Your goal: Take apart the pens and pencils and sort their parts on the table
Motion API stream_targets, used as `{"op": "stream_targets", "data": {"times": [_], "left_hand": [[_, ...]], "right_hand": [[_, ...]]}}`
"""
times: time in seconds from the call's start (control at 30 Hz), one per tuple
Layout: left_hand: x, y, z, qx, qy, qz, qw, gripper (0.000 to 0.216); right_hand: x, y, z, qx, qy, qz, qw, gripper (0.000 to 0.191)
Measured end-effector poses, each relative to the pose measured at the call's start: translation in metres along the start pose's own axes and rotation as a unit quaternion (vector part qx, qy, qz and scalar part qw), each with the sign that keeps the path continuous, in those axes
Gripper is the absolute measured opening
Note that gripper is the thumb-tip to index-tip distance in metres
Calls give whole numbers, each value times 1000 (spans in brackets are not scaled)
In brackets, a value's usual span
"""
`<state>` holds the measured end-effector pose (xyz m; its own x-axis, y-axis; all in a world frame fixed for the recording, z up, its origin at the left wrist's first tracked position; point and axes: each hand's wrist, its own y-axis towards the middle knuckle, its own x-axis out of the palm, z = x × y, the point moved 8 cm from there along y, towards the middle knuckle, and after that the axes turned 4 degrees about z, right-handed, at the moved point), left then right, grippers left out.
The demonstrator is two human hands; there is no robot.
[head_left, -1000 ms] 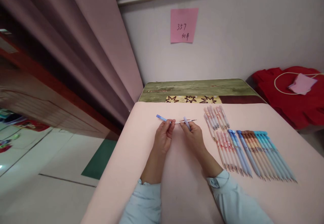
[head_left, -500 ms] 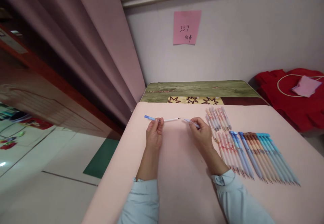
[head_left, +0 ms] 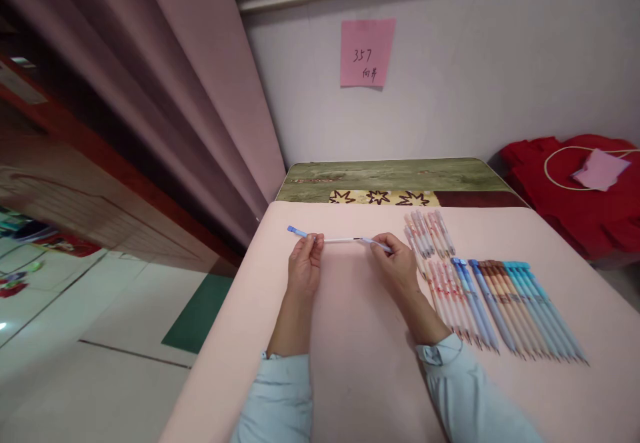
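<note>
Between the fingertips of my left hand (head_left: 305,263) is the blue-topped part of a pen, with a thin white refill (head_left: 340,240) sticking out to the right. Its blue end (head_left: 296,231) shows left of the fingers. My right hand (head_left: 396,261) pinches a pale blue pen barrel (head_left: 374,243), tilted slightly down to the right. The refill's dark tip meets the barrel's open left end, or lies right at it. Both hands are held above the pink tabletop, and the fingers hide the middle of each part.
To the right lie assembled pens (head_left: 530,309) in a row, with blue, brown and turquoise tops. Shorter pen parts (head_left: 429,233) lie behind them. A pink note (head_left: 367,54) is on the wall. Red cloth (head_left: 545,189) sits beyond the table's right edge, a curtain (head_left: 210,83) at left.
My right hand has brought the barrel leftward to the refill, closing the small gap between them. The left hand has stayed nearly in place.
</note>
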<state>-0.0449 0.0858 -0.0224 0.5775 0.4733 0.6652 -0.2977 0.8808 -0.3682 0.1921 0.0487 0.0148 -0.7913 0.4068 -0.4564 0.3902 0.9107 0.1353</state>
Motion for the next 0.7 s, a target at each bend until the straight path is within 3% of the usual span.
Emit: {"op": "stream_targets", "data": {"times": [0.7], "left_hand": [[0, 0, 1, -1, 8, -10, 1000, 7]], "right_hand": [[1, 1, 2, -3, 15, -1, 1000, 18]]}}
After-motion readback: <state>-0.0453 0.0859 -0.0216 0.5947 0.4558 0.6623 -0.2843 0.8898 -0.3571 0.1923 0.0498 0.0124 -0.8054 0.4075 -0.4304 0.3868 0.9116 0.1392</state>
